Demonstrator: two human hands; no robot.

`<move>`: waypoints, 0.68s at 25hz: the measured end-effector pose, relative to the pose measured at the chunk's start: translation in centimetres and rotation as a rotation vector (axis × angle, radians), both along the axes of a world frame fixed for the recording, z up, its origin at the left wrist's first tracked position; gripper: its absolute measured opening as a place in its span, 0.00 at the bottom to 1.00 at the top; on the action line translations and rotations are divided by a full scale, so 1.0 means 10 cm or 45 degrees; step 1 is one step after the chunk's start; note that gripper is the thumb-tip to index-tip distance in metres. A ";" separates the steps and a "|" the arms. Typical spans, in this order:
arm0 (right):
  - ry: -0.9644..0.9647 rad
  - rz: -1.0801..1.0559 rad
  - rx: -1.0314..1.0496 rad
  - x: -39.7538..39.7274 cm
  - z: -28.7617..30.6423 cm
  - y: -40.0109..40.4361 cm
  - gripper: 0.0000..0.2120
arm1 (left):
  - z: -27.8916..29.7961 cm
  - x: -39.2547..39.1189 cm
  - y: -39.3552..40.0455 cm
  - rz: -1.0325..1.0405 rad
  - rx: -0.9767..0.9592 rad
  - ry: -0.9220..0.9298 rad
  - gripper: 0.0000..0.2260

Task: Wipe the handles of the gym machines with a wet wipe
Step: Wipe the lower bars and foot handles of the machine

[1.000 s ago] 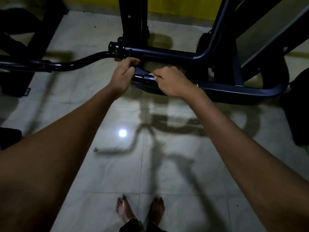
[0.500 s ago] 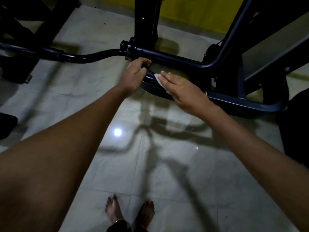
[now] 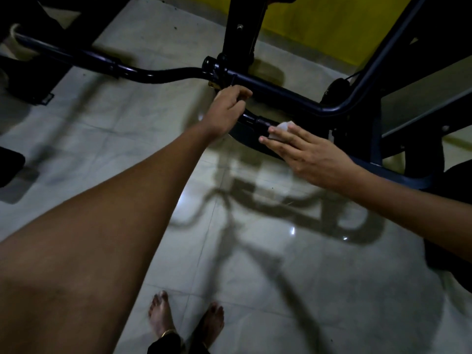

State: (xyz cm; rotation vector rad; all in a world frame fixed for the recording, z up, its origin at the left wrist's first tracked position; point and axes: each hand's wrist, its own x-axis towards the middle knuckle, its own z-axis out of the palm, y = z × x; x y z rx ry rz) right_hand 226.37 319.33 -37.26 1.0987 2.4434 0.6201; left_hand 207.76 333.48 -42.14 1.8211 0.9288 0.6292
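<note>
A black gym machine handle bar runs low across the middle of the view. My left hand grips its left end with curled fingers. My right hand lies on the bar to the right with its fingers straight, pressing a white wet wipe against the bar. Only a small part of the wipe shows beyond my fingertips.
A curved black bar runs off to the left and joins an upright post. The machine's dark frame rises at the right. A yellow wall stands behind. My bare feet stand on the pale tiled floor.
My right hand has gone from a curled grip on the bar to flat fingers and slid right along it with the wipe. My left hand keeps its grip. The camera has moved closer.
</note>
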 end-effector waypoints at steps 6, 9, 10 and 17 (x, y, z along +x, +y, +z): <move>0.215 -0.048 0.092 -0.07 -0.04 0.07 0.26 | 0.02 -0.02 -0.01 -0.008 0.000 -0.005 0.23; 0.396 -0.118 0.172 -0.28 -0.12 0.28 0.32 | 0.01 -0.01 0.00 -0.026 0.003 -0.010 0.23; 0.433 -0.122 0.176 -0.25 -0.14 0.25 0.31 | 0.00 -0.01 0.01 -0.021 0.015 0.002 0.23; 0.298 0.055 0.077 -0.13 -0.07 0.09 0.20 | -0.04 -0.02 0.00 0.013 0.260 0.105 0.20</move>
